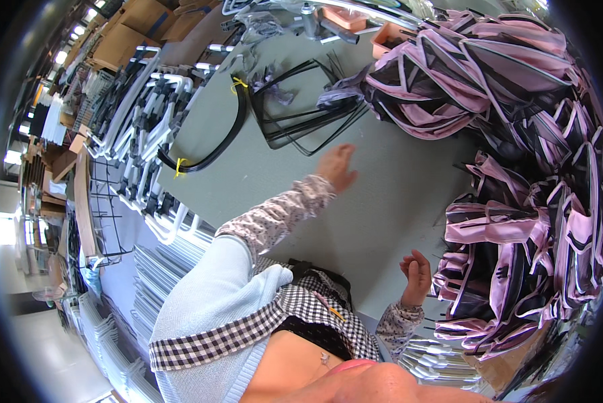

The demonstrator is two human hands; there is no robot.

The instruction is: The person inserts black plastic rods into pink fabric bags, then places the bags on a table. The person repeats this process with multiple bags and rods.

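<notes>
Over the grey-green tabletop (395, 181), my left hand (337, 168) reaches out with its fingers extended and nothing in them. Just beyond it lie several thin black wire frames (274, 138), roughly rectangular, overlapping at odd angles. A curved bundle of black rods or tubing (240, 121), bound with yellow ties at both ends, rests to their left. My right hand (417, 279) is raised near the table's front edge, fingers loosely bent and apart, holding nothing. Close to its right is a stack of pink and black fabric pieces (496, 232) with mesh panels.
More pink and black fabric pieces (462, 74) heap along the far right. Orange bins (390, 40) stand at the back edge. White tubular frames with dark joints (157, 111) crowd the left side, with cardboard boxes (130, 40) behind. White tubes (432, 359) lie low on the right.
</notes>
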